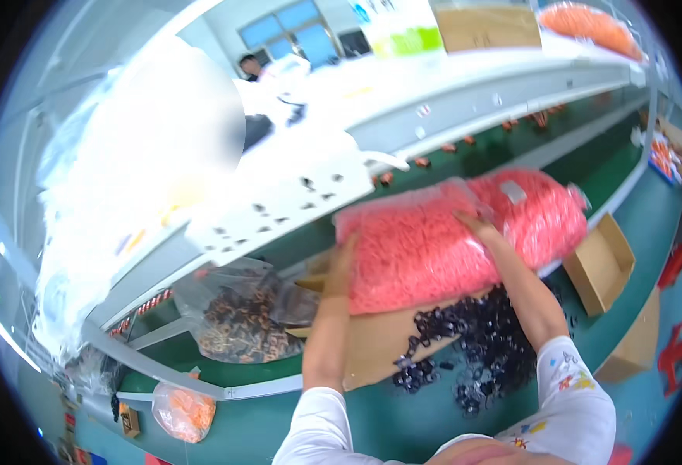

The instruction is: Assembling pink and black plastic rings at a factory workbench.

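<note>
1. On my feed, the clear bag of pink pieces (426, 260) partly covers brown cardboard (379, 349) on the green bench (379, 426).
2. I see the left hand (346, 252) at its left edge and the right hand (476, 225) on its right part; I can't tell whether either grips.
3. A second pink bag (542, 221) adjoins it.
4. Black pieces (496, 349) lie nearer the wearer; an open carton (600, 267) stands right.
</note>
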A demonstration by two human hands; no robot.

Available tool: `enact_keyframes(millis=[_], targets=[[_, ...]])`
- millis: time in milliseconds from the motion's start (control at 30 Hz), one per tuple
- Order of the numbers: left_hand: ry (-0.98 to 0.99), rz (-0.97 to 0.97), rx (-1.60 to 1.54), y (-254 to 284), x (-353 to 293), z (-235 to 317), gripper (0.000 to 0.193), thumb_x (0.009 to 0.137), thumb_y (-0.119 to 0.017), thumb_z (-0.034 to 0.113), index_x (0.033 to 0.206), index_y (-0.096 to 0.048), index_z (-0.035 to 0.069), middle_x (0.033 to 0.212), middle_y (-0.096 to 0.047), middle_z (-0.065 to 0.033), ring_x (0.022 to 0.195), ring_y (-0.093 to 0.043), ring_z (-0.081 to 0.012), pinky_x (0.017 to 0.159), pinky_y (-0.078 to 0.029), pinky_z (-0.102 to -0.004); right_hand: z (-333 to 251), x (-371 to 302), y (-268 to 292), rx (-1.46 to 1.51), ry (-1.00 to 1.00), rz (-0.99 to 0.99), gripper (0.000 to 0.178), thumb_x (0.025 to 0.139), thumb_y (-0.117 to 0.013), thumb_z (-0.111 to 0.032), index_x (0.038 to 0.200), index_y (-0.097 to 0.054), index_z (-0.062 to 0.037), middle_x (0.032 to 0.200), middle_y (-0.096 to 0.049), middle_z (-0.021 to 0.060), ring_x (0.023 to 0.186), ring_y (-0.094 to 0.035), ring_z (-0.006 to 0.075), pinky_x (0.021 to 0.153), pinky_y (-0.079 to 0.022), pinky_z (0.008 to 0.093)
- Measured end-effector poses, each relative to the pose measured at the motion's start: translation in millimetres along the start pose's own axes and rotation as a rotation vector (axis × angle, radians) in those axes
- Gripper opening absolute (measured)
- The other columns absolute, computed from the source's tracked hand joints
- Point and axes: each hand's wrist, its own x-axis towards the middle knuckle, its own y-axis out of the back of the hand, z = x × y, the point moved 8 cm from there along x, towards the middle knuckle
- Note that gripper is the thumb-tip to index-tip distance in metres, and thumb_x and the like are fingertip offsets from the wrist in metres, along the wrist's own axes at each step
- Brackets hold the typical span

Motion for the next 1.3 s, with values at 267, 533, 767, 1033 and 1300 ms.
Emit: enact_keyframes(millis=[267,533,767,1033,1300], targets=[[-0.084,0.027,-0.519,69.3,-50.6,82.5,0.064,0.090,-0.081,0.030,0.141,-0.060,-0.001,0.134,-0.066,-0.0089,0.125,-0.060,-0.0190,0.106,-0.048,-0.0342,-184.6,-75.0,39.1,0.233,-0.180,-0.132,0.065,0.082,-0.085,-0.050,0.128,-0.075,-0.0045,0.130,-0.070,0.0113,0.122,-0.062,0.0213,0.105,-0.046,0.0359],[-0.015,-0.104,-0.522,198.3,-204.9,133.6,0.041,0.100,-0.072,0.025,0.129,-0.064,-0.004,0.119,-0.073,-0.0101,0.103,-0.070,-0.0152,0.092,-0.055,-0.0318,-266.1,-192.6,2.9,0.454,-0.152,-0.502,0.056,0.101,-0.070,-0.037,0.136,-0.063,0.0047,0.125,-0.072,0.0140,0.110,-0.071,0.0188,0.097,-0.056,0.0318],[0.123,0.212,-0.466,353.2,-341.8,39.6,0.035,0.103,-0.069,0.025,0.126,-0.066,-0.002,0.117,-0.073,-0.0060,0.104,-0.070,-0.0131,0.091,-0.056,-0.0307,-329.1,-371.8,-104.6,0.412,-0.146,-0.891,0.046,0.100,-0.072,-0.029,0.131,-0.064,0.0048,0.118,-0.074,0.0101,0.103,-0.072,0.0168,0.092,-0.057,0.0314],[0.320,0.451,-0.422,476.4,-394.1,-62.5,0.046,0.101,-0.072,0.026,0.135,-0.061,-0.004,0.121,-0.072,-0.0094,0.106,-0.071,-0.0182,0.093,-0.058,-0.0315,-308.4,-503.2,-221.1,0.316,-0.241,-1.274,0.040,0.097,-0.076,-0.029,0.125,-0.069,-0.0006,0.109,-0.073,0.0036,0.090,-0.065,0.0091,0.080,-0.053,0.0268],[0.314,0.545,-0.151,584.5,-365.5,-111.2,0.048,0.098,-0.075,0.029,0.132,-0.064,-0.003,0.127,-0.068,-0.0101,0.114,-0.066,-0.0172,0.098,-0.052,-0.0288,-309.6,-544.0,-296.5,0.625,-0.318,-1.199,0.034,0.100,-0.074,-0.021,0.123,-0.070,0.0047,0.116,-0.074,0.0086,0.103,-0.070,0.0143,0.090,-0.057,0.0305]])
